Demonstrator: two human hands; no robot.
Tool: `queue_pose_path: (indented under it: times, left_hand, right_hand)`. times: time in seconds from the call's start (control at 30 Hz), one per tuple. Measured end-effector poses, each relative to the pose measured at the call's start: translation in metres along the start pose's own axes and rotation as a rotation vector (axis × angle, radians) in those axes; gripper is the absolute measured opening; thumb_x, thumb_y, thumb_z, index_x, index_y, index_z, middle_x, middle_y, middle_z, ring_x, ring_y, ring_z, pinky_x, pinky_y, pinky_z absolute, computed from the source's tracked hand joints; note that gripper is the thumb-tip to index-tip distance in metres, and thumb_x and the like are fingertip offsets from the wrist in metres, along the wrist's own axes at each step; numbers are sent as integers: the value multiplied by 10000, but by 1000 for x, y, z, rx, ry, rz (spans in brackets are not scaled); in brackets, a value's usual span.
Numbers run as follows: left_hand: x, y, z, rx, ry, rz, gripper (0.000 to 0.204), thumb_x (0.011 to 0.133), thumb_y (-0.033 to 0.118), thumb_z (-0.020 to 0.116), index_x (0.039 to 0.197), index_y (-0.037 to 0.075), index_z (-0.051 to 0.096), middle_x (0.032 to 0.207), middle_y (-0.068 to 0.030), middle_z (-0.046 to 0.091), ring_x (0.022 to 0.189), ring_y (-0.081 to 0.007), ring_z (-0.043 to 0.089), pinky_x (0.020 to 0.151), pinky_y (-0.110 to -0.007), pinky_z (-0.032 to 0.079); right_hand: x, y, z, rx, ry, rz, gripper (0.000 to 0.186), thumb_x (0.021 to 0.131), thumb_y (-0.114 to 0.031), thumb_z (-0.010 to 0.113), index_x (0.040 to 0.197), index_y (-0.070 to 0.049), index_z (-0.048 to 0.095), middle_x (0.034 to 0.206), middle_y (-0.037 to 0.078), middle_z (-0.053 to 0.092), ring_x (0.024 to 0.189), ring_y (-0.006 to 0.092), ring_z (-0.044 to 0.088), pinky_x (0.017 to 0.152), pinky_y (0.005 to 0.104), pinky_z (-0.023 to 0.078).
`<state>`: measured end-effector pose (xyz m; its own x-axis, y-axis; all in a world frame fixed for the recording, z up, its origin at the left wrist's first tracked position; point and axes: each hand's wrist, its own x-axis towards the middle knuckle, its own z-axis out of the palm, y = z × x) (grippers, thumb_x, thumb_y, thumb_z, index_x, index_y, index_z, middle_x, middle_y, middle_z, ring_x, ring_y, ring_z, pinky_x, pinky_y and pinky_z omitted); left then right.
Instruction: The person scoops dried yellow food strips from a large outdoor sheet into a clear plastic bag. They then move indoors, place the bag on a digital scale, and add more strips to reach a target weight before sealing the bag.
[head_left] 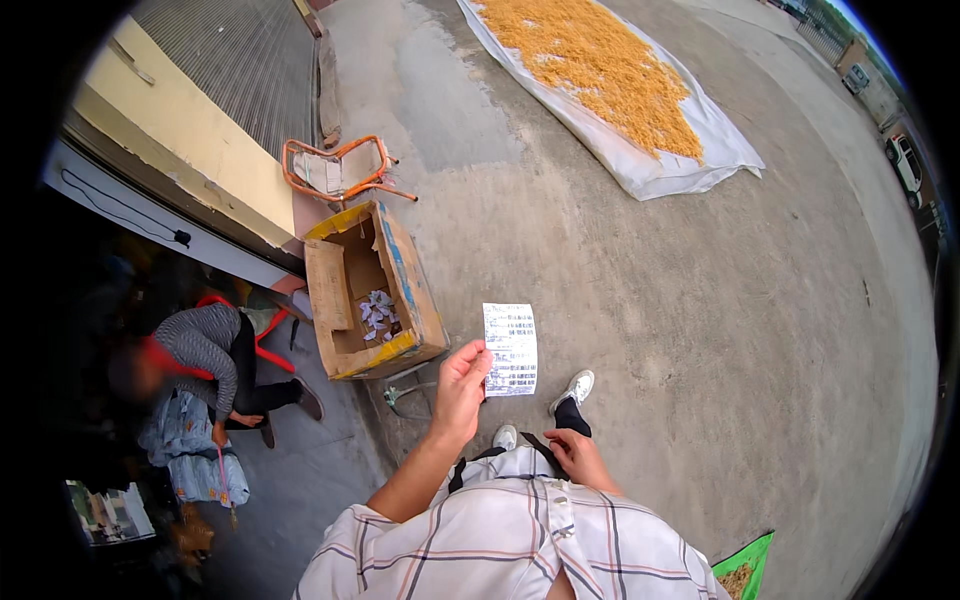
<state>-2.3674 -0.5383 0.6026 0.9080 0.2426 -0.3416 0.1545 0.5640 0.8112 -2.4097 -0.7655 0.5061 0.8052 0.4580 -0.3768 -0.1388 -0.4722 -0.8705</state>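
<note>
My left hand (460,385) is raised in front of me and pinches the lower left edge of a white printed paper slip (511,349) between thumb and fingers. The slip hangs upright over the concrete ground. My right hand (576,456) lies low against my waist beside a dark strap (537,444), and its fingers are partly hidden. My white shoes (578,384) show below the slip. An open cardboard box (331,285) with small paper scraps (376,314) inside stands just left of my left hand.
An orange chair frame (338,168) stands behind the box by a shutter wall (240,70). A white tarp (700,150) spread with yellow grain (600,60) lies far ahead. Another person (210,355) sits bent over sacks (190,450) at the left. A green bag (745,568) is at the lower right.
</note>
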Motion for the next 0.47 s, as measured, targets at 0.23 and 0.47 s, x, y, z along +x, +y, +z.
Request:
queue_pose_path:
  times: [0.23, 0.47]
  left_hand:
    - [50, -2, 80, 20, -1, -13, 215, 955, 105, 485, 1101, -30, 566, 989, -58, 634, 876, -104, 610, 764, -243, 493]
    - [86, -15, 141, -14, -24, -34, 245, 953, 121, 497, 1129, -41, 550, 1031, -71, 625, 937, -109, 597, 815, -257, 479]
  right_hand:
    - [43, -8, -92, -45, -17, -35, 229, 842, -63, 588, 1061, -14, 635, 972, 178, 657, 815, 284, 662, 711, 337, 529]
    - [75, 18, -154, 383, -101, 47, 223, 884, -78, 565, 1093, -43, 633, 982, 117, 685, 853, 245, 662, 770, 304, 514]
